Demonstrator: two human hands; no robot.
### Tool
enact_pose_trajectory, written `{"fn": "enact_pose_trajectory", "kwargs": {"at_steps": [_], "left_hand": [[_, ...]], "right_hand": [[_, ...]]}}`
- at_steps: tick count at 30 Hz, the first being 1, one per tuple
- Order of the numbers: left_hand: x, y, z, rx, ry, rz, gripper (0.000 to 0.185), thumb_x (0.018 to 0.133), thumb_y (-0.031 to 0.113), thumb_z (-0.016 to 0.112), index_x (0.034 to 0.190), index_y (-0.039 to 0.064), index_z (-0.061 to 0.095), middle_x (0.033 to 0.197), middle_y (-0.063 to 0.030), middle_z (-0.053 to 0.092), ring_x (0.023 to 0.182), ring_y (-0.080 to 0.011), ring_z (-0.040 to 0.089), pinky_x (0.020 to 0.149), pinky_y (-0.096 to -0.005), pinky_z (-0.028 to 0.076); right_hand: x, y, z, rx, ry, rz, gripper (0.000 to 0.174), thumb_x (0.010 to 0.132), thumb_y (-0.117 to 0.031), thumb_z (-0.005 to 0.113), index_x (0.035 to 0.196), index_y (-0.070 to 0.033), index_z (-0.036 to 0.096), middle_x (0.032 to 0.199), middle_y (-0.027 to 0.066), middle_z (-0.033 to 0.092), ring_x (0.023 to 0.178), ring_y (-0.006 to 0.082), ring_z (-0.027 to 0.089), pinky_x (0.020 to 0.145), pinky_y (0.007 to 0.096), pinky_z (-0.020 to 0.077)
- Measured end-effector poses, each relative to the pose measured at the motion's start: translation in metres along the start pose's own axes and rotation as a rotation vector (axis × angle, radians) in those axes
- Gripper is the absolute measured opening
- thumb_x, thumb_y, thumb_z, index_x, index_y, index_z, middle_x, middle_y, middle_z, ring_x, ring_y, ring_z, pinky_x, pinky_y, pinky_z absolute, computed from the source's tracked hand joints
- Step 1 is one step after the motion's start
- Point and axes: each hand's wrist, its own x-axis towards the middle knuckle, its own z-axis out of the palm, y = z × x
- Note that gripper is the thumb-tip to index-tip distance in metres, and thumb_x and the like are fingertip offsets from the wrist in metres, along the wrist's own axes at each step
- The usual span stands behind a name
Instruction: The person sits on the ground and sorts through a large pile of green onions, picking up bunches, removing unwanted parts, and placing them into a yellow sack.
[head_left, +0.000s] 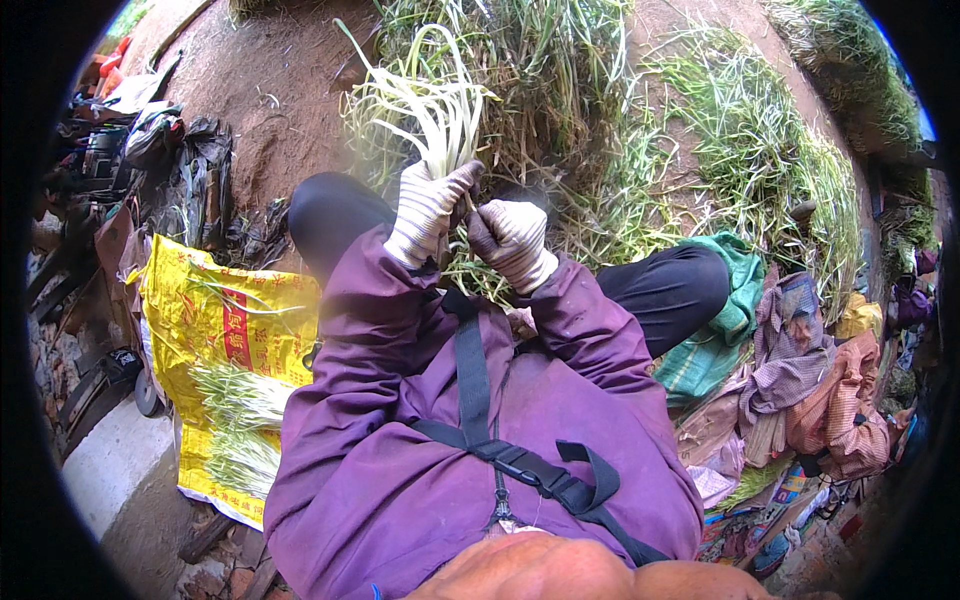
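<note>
My left hand (429, 210), in a striped knit glove with dark-stained fingers, grips a bunch of pale blanched chive-like leaves (442, 120). The leaves fan out above the fist, and a few bend over. Close beside it, my right hand (514, 238), gloved the same way, pinches a thin pale strand (469, 201) at the lower end of the bunch. The fingers partly hide that spot. To my left, a yellow printed sack (262, 315) lies flat with sorted bunches of similar pale-green leaves (244, 457) on it.
A tall heap of long green leaves (517, 97) stands before me. More cut greens (750, 127) spread to the right. A green woven sack (709, 337) and crumpled clothes (795, 360) lie by my right knee. Dark plastic scraps (206, 172) and a concrete block (124, 457) are at left.
</note>
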Motion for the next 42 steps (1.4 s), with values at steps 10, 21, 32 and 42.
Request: {"fn": "enact_pose_trajectory", "kwargs": {"at_steps": [10, 21, 32, 42], "left_hand": [[0.000, 0.000, -0.006, 0.081, -0.094, -0.072, 0.012, 0.089, 0.017, 0.066, 0.085, 0.006, 0.063, 0.063, 0.0009, 0.060, 0.043, -0.0037, 0.043, 0.039, -0.0193, 0.032], [0.000, 0.080, -0.042, -0.015, 0.022, 0.212, 0.035, 0.088, 0.025, 0.068, 0.112, 0.002, 0.058, 0.096, -0.0068, 0.063, 0.072, -0.0095, 0.060, 0.059, -0.0233, 0.051], [-0.065, 0.207, -0.244, 0.368, 0.459, 0.322, 0.033, 0.090, 0.023, 0.065, 0.114, 0.003, 0.057, 0.096, -0.0063, 0.063, 0.073, -0.0095, 0.060, 0.060, -0.0216, 0.051], [-0.007, 0.245, -0.265, 0.206, 0.476, 0.417, 0.032, 0.091, 0.022, 0.063, 0.116, 0.003, 0.056, 0.095, -0.0058, 0.063, 0.074, -0.0094, 0.060, 0.060, -0.0201, 0.050]], "right_hand": [[-0.012, 0.010, 0.004, 0.537, 0.155, 0.458, 0.024, 0.090, -0.020, 0.063, 0.075, -0.001, 0.061, 0.061, -0.0045, 0.051, 0.058, 0.0032, 0.043, 0.051, 0.0217, 0.0376], [0.002, 0.095, -0.074, -0.383, 0.018, 0.643, 0.029, 0.086, -0.032, 0.059, 0.101, -0.009, 0.067, 0.087, 0.0175, 0.067, 0.076, 0.0343, 0.065, 0.074, 0.0409, 0.0505], [-0.003, 0.187, -0.053, -0.626, -0.042, 0.870, 0.042, 0.084, -0.036, 0.055, 0.116, -0.009, 0.060, 0.112, 0.0169, 0.062, 0.104, 0.0346, 0.059, 0.087, 0.0459, 0.0470], [-0.009, 0.160, -0.074, -0.677, -0.189, 1.102, 0.035, 0.087, -0.036, 0.054, 0.109, -0.012, 0.067, 0.108, 0.0140, 0.067, 0.100, 0.0316, 0.063, 0.086, 0.0418, 0.0495]]}}
